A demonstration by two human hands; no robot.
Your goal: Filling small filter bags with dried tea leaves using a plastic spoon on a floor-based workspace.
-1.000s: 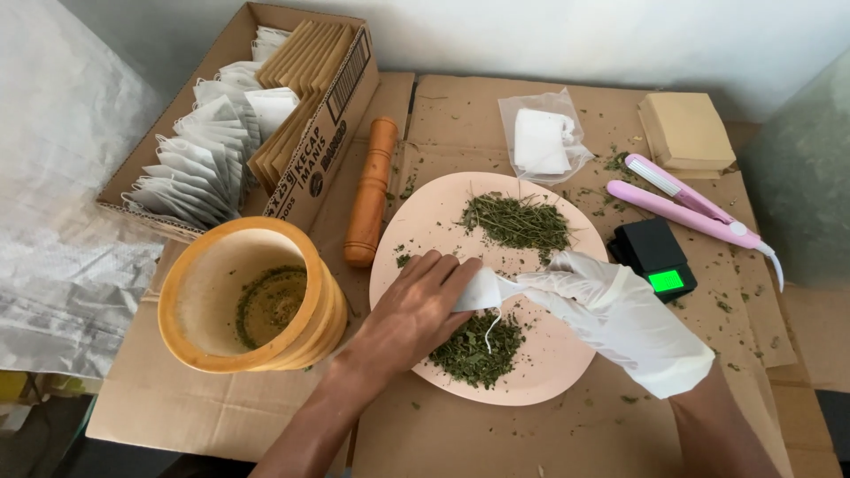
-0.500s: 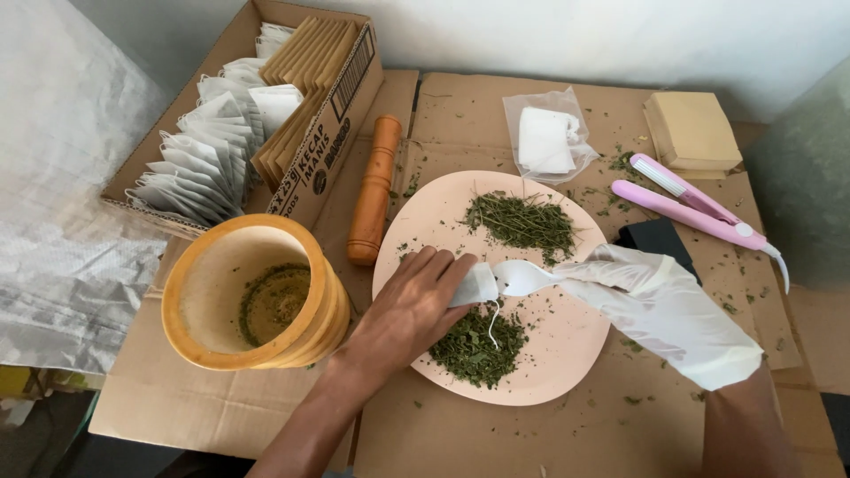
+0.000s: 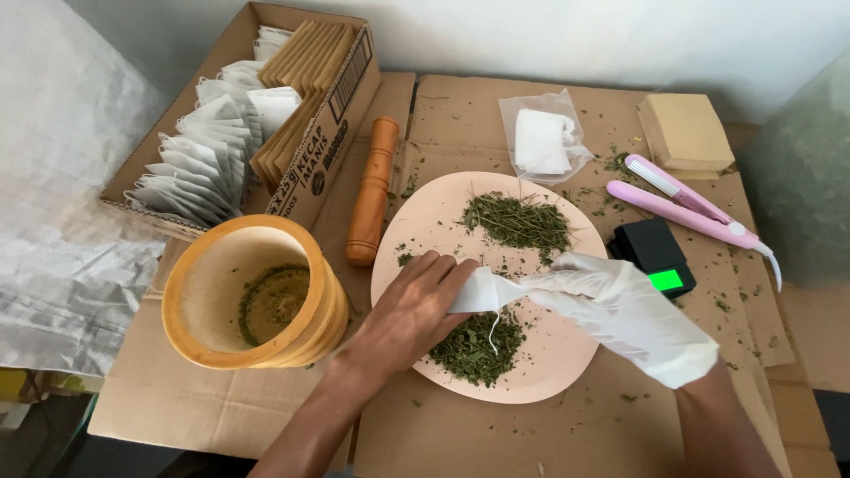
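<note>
At frame centre, over the pink plate (image 3: pixel 567 350), your bare left hand (image 3: pixel 414 310) pinches a small white tea bag (image 3: pixel 474 290) between closed fingers. Your gloved right hand (image 3: pixel 620 310) grips a white spoon, mostly hidden, at the bag's mouth. Crushed green leaves (image 3: pixel 474 347) lie just below.

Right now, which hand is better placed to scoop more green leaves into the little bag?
Probably the right hand: its gloved fingers are at the bag's mouth, above the leaf pile. The left hand holds the bag.
</note>
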